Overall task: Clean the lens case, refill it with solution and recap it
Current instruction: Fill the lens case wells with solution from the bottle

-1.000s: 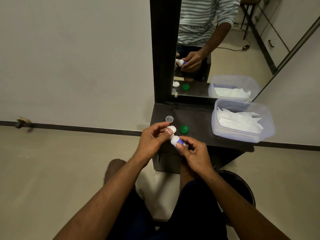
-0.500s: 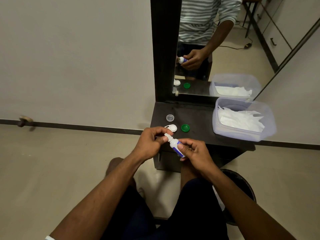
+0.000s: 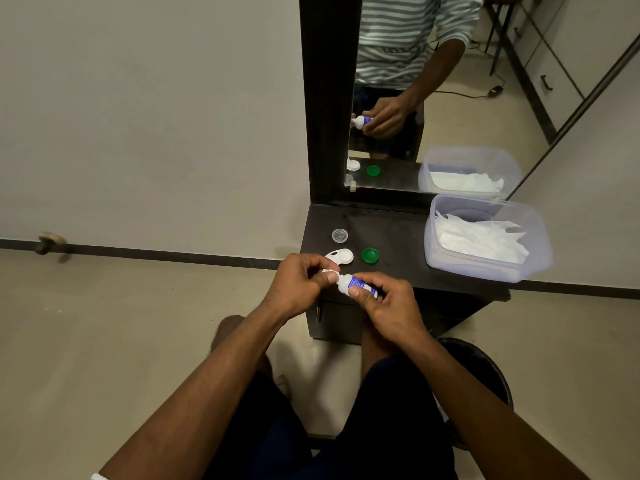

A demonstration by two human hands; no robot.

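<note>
A small white solution bottle (image 3: 354,284) with a blue label lies nearly level above the front edge of the dark dresser top (image 3: 398,237). My right hand (image 3: 384,301) grips its body. My left hand (image 3: 299,284) pinches the bottle's cap end between thumb and fingers; the cap itself is mostly hidden by them. The white lens case (image 3: 341,256) lies open on the dresser just behind my left hand. A green case cap (image 3: 370,255) sits to its right, and a clear cap (image 3: 339,235) lies further back.
A clear plastic tub (image 3: 485,268) holding white tissues stands at the right of the dresser. A mirror (image 3: 433,98) rises behind and reflects the hands and caps. A dark round bin (image 3: 491,375) stands on the floor by my right knee.
Both hands and the bottle drew slightly back from the lens case toward me, uncovering the case. The bottle tilted flatter, and my left fingers stayed on its cap end.
</note>
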